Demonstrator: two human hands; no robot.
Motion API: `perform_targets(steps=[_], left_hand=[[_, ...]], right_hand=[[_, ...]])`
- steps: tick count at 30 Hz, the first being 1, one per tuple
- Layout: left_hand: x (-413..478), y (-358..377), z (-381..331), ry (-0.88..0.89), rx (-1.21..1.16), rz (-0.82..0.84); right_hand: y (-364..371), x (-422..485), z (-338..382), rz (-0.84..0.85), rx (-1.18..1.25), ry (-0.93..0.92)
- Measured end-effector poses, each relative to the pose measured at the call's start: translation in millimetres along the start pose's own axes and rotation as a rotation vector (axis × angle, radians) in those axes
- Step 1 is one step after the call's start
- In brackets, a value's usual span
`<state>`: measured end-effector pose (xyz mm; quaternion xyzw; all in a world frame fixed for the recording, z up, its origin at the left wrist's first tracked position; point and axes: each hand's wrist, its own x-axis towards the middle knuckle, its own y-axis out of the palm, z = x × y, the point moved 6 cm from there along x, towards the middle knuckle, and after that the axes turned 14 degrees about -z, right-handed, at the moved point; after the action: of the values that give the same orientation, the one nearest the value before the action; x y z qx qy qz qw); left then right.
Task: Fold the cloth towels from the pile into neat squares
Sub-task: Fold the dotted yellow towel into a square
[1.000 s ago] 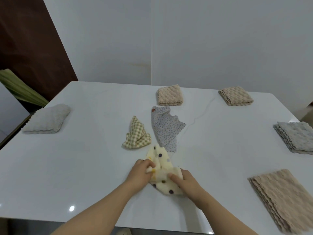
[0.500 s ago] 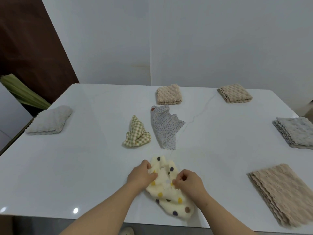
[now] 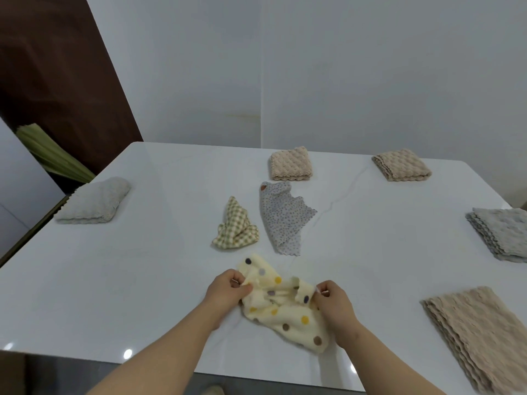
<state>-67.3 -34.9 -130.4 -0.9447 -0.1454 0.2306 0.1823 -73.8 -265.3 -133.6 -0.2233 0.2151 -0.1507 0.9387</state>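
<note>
Both hands are on the yellow polka-dot towel [image 3: 282, 309], lower centre of the frame, near the front edge of the tabletop [image 3: 142, 266].
- Left hand [image 3: 228, 289]: fingers curled, pinching the towel's left edge.
- Right hand [image 3: 333, 303]: thumb and fingers pinching a raised bit of its upper right edge.
- Towel is bunched and creased between them. Its lower right end lies flat on the tabletop.

Hidden or unclear:
- The pinched bits of towel are covered by fingers, so I can't tell if they are corners.
- Grey stack [image 3: 502, 232] is cut off by the right edge.
- Beige stack [image 3: 479, 334], lower right, runs out at the bottom right corner.
- Green ribbed thing [image 3: 51, 152], upper left, is partly behind a pale panel. Can't identify it.
- Tan shape at the bottom edge below the tabletop is too cut off to name.

Other towels on the tabletop:
- Checked towel [image 3: 235, 226] and speckled towel [image 3: 282, 218], both loose, centre frame, just beside each other.
- Two folded beige towels [image 3: 291, 163] [image 3: 402, 165] at the far edge.
- Pale folded towel [image 3: 94, 202] at left.

Changes:
- Half a second ago the hands were close together over the towel. Now they are wider apart, with more cloth between them.
- A second ago the towel's top touched the tip of the speckled towel. Now it sits clear of it, lower in the frame.
- The other towels haven't moved.
</note>
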Motion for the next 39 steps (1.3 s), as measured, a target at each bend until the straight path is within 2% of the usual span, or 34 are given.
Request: perform_targets(steps=[6, 10, 12, 14, 16, 22, 25, 27, 29, 31, 32, 34, 36, 39], left_hand=[[7, -16, 5, -0.09, 0.024, -0.123], [6, -8, -5, -0.063, 0.143, -0.031], [1, 2, -15, 0.029, 0.285, 0.053], [-2, 13, -19, 0.214, 0.586, 0.135], [-6, 18, -19, 0.333, 0.744, 0.144], [-6, 10, -15, 0.322, 0.796, 0.097], [-8, 3, -16, 0.293, 0.85, 0.066], [-11, 0, -26, 0.397, 0.999, -0.045], [-16, 6, -41, 0.618, 1.031, -0.125], [-20, 20, -46, 0.724, 0.966, -0.011], [-21, 27, -43, 0.722, 0.962, 0.076], [-20, 37, -34, 0.678, 1.049, 0.204], [-18, 42, -31, 0.651, 1.127, 0.226], [-17, 47, -37, 0.601, 1.112, 0.207]], right_hand=[[-9, 10, -7, -0.068, 0.047, 0.097], [-2, 4, -1, 0.026, 0.004, 0.082], [1, 1, 3, 0.055, -0.04, 0.061], [0, 1, 4, 0.05, -0.063, 0.056], [-3, 3, 3, 0.024, -0.091, 0.043], [-18, 8, 1, -0.139, -0.024, 0.064], [-18, 6, 3, -0.105, -0.065, 0.068], [-18, 2, 7, -0.115, -0.19, -0.014], [-20, -4, 19, -0.199, -0.392, -0.193], [-15, -9, 29, -0.188, -0.571, -0.392], [-9, -11, 30, -0.129, -0.627, -0.443], [1, -11, 24, 0.015, -0.667, -0.422], [4, -12, 20, 0.085, -0.706, -0.397], [2, -10, 21, 0.079, -0.764, -0.409]])
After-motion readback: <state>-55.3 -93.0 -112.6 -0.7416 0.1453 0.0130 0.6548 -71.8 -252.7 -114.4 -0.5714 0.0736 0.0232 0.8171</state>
